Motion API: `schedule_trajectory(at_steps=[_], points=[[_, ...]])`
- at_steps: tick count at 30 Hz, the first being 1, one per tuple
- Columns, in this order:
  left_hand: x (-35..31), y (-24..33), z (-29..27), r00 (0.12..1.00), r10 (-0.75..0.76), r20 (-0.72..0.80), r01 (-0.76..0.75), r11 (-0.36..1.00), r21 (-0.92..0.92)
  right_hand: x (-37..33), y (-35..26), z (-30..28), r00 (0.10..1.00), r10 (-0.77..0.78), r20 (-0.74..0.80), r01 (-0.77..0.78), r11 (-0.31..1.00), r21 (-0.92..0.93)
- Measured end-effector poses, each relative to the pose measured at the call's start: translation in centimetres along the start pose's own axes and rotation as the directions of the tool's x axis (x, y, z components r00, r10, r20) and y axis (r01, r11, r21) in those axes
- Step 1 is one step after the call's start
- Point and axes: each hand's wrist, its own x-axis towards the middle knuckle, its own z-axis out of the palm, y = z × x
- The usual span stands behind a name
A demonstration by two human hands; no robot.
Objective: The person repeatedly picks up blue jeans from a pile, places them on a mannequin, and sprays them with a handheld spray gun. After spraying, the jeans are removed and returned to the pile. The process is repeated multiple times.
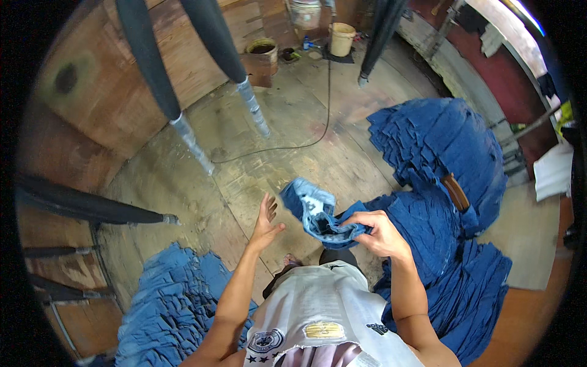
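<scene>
My right hand [380, 233] grips the waistband of a pair of blue jeans [322, 215] in front of my body. Part of the garment hangs folded, with a paler blue patch and a white patch showing. To the left of it, my left hand [266, 224] is raised with fingers spread, apart from the cloth and holding nothing. On the right, close to my right hand, spreads a large pile of dark blue jeans [434, 140]. A brown wooden-looking piece [455, 192] lies on that pile. Lower left, beside my left forearm, is a heap of lighter blue jeans [168, 300].
Dark padded poles with silvery ends [208, 37] reach down at the upper left, others at the left edge and top. A thin cable [287, 147] crosses the wooden floor [189, 208]. Buckets [342, 40] stand by the back wall. White cloth [553, 171] hangs at far right.
</scene>
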Motion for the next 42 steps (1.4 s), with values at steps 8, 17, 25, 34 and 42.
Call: schedule_trajectory(at_steps=[8,17,25,34,42], points=[[2.6,3.0,-1.9,0.963,-0.254,-0.092,0.267,0.946,0.182,5.4,9.6,-3.4,0.957,0.235,0.171,-0.236,0.972,-0.014],[-0.8,-2.5,-0.6,0.841,-0.506,0.192,0.492,0.863,0.118,6.7,22.1,-4.2,0.540,0.470,0.698,-0.653,0.758,-0.006],[4.0,-1.2,1.9,0.641,-0.754,-0.144,0.576,0.347,0.740,14.8,28.5,-3.5,0.435,0.450,0.779,0.137,0.823,-0.552],[5.2,-1.0,-5.6,0.790,-0.151,-0.594,0.457,0.791,0.407,25.2,32.7,1.7,0.984,0.179,0.023,-0.094,0.619,-0.780],[10.2,9.3,-12.2,0.837,-0.385,-0.388,0.466,0.873,0.141,33.2,18.9,6.6,0.926,0.378,0.018,-0.358,0.891,-0.279]])
